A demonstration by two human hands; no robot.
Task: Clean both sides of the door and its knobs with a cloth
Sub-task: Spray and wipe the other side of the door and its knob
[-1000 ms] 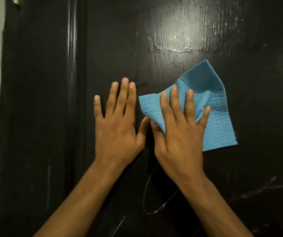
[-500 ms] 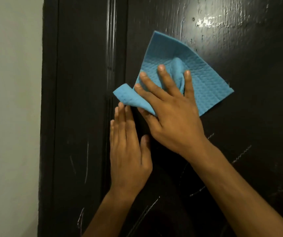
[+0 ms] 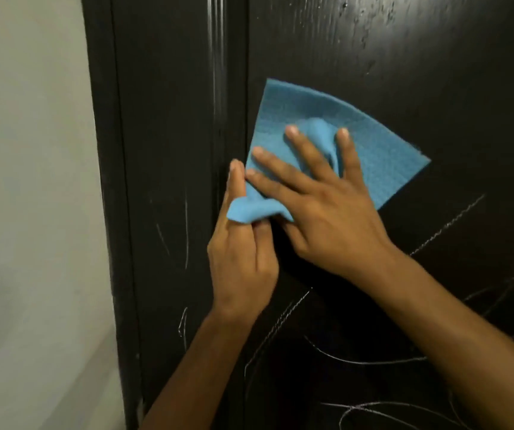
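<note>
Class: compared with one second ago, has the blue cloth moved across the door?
Yes. The blue cloth has slid left, and its left corner now reaches the door's left edge beside the frame.

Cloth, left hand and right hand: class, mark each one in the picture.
Cloth (image 3: 370,144): head view, flat upper right part.
Left hand (image 3: 240,268): head view, back of hand.
Right hand (image 3: 333,221): head view, back of hand.

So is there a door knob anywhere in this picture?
No, only the dark door, its frame, the pale wall and both hands on the blue cloth show; no knob is visible.
</note>
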